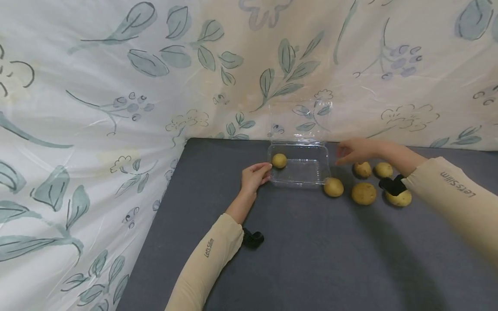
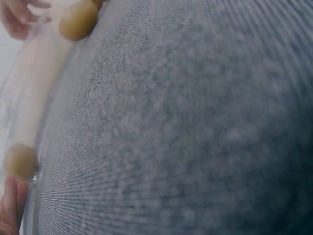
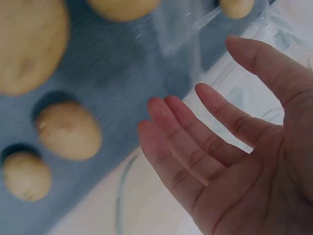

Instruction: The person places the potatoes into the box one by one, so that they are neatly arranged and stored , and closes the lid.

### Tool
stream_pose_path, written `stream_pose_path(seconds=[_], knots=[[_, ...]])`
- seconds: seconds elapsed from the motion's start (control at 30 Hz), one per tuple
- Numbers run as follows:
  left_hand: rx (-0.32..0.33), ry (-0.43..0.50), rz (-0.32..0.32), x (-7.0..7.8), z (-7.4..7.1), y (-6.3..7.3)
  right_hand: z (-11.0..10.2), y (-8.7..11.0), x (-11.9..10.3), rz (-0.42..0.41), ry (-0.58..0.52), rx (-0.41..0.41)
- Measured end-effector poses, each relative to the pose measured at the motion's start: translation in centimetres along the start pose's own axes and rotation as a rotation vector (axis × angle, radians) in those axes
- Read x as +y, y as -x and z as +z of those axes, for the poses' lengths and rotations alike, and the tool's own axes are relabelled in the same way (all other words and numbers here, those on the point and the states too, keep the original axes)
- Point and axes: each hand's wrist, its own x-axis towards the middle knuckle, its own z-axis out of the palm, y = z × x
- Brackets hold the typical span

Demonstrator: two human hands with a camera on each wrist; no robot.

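A clear plastic clamshell container (image 1: 301, 183) stands with its lid (image 1: 299, 121) raised at the back. One potato (image 1: 279, 161) lies inside it at the left, showing also in the left wrist view as a blurred potato (image 2: 21, 161). My left hand (image 1: 253, 178) holds the container's left edge between thumb and fingers, close to that potato. To the right of the container, my right hand (image 1: 357, 151) hovers with nothing in it. Its fingers (image 3: 210, 142) are spread and slightly bent in the right wrist view. Another potato (image 1: 333, 187) sits by the container's front right corner.
Several more potatoes lie at the right under my right arm, among them a large potato (image 1: 363, 193) and a smaller potato (image 1: 383, 169). The dark grey tabletop (image 1: 311, 250) meets a patterned curtain (image 1: 218, 95) at the back and left.
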Motion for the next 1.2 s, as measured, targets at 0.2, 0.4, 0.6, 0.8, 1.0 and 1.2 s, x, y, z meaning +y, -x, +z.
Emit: stream_pose_path(seconds=[0.2, 0.4, 0.6, 0.8, 1.0, 1.2], knots=[[-0.017, -0.009, 0.006, 0.5, 0.0, 0.1, -0.3, 1.4, 2.1, 0.048, -0.029, 0.007], [-0.016, -0.003, 0.005, 0.5, 0.0, 0.0, 0.1, 1.9, 3.8, 0.089, 0.065, 0.082], [-0.015, -0.01, -0.002, 0.2, 0.0, -0.1, 1.2, 1.9, 5.2, 0.088, 0.163, 0.209], [0.001, -0.005, -0.006, 0.0, 0.0, -0.1, 2.4, 1.8, 5.8, 0.13, 0.133, 0.225], [-0.006, 0.011, -0.005, -0.1, -0.1, -0.1, 3.4, 1.6, 6.0, 0.181, 0.086, 0.125], [-0.018, 0.014, -0.006, 0.0, -0.2, 0.0, 3.9, 1.2, 6.3, 0.163, 0.064, 0.131]])
